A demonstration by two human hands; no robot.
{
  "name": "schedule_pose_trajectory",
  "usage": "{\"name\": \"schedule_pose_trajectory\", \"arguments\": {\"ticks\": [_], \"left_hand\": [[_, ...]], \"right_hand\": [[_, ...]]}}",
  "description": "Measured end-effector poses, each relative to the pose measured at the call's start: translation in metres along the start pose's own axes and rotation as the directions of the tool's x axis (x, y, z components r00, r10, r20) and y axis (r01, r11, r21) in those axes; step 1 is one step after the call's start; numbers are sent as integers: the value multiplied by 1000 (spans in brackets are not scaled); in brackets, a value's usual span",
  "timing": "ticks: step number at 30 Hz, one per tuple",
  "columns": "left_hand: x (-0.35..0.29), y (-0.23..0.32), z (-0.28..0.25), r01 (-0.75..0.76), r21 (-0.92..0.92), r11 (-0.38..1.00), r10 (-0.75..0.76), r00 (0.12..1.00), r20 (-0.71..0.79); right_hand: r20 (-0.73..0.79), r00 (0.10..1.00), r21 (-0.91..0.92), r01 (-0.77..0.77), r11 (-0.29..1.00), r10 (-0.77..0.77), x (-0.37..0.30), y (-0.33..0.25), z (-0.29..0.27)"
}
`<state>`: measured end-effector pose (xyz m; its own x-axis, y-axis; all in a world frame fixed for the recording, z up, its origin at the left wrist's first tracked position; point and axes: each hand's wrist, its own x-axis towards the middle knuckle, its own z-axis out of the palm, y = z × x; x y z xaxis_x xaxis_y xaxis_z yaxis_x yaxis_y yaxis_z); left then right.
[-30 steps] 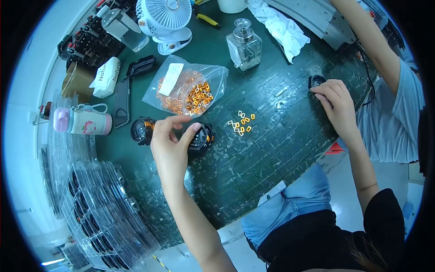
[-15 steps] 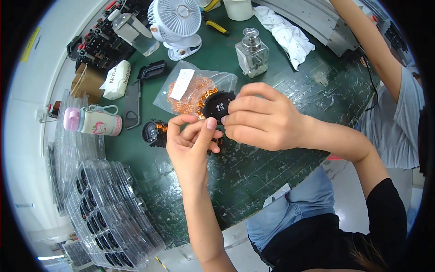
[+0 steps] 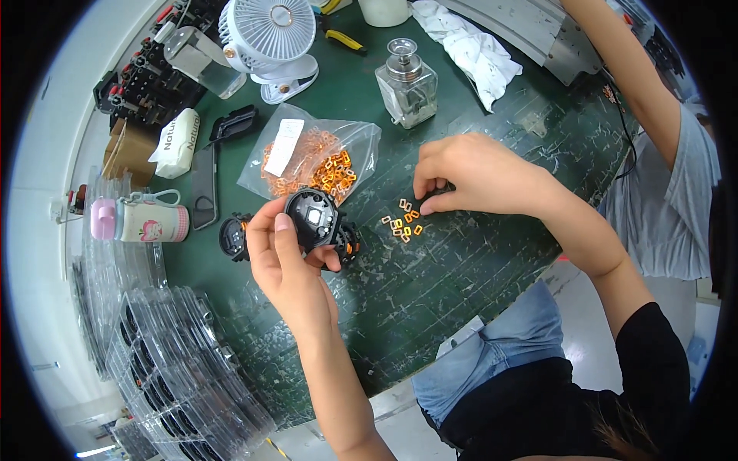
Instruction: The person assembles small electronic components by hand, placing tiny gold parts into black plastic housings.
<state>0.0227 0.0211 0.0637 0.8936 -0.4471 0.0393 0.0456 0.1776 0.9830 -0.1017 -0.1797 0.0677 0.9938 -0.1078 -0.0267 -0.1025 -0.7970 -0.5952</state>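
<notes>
My left hand point(image 3: 296, 273) grips a round black plastic housing point(image 3: 314, 217) between thumb and fingers, its hollow side with small metallic parts facing up. Just behind it sits another black housing point(image 3: 350, 244) with orange pieces on its side, partly hidden by my fingers. To the right, my right hand point(image 3: 478, 175) is down at the table with its fingers curled and the thumb close to the index finger. Whatever may be between those fingertips is hidden. Beside the thumb lie several loose small orange rings point(image 3: 406, 220), oblong in shape.
A clear bag point(image 3: 361, 142) of orange rings lies beyond my hands. Another black housing point(image 3: 233, 237) stands to the left, near a bottle point(image 3: 157, 223). Stacked clear trays point(image 3: 184, 361) fill the near left. A glass dispenser point(image 3: 409, 92) and white fan point(image 3: 270, 38) stand farther back.
My right hand has left the black housing and moved down beside the loose rings, which now show. My left hand still holds the housing, now tilted with its hollow more in view.
</notes>
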Motion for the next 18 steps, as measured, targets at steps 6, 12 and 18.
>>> {"name": "schedule_pose_trajectory", "arguments": {"ticks": [6, 12, 18], "left_hand": [[-3, 0, 6, 58, -134, 989, -52, 998, 44], [-10, 3, 12, 250, -204, 947, -212, 959, 190], [-11, -1, 11, 285, -107, 952, -249, 931, 267]], "right_hand": [[27, 1000, -64, -2, 998, 4, 2, 3, 9], [-136, 984, 329, 157, 931, -117, 3, -5, 8], [-309, 944, 738, 313, 598, -113, -1, -20, 12]]}}
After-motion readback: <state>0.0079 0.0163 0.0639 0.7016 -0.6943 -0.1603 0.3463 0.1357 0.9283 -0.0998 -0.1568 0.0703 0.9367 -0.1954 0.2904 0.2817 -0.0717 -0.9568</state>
